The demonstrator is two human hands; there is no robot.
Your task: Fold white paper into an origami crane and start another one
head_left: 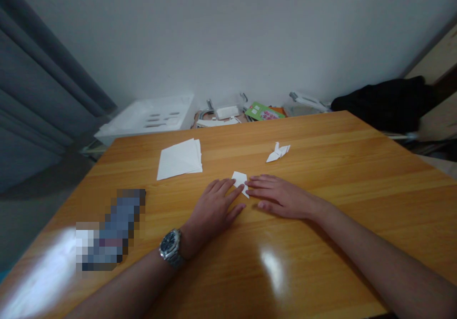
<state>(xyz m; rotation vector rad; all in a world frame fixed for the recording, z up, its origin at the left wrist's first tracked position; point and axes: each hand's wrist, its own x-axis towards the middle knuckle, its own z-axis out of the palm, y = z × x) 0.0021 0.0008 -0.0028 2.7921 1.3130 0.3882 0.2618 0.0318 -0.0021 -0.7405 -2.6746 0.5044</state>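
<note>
A small folded white paper (239, 179) lies on the wooden table (321, 204) in front of me. My left hand (213, 208), with a metal watch on its wrist, lies flat with fingers stretched out, fingertips pressing the paper's left edge. My right hand (279, 197) also lies flat, its fingertips on the paper's right lower edge. Both hands are open and press the paper down.
A stack of white paper sheets (180, 159) lies at the back left. A finished folded paper figure (278, 152) sits behind my right hand. A pixelated object (109, 228) lies at the left. Beyond the table are a white plastic bin (150, 116), clutter and a black cloth (385, 101).
</note>
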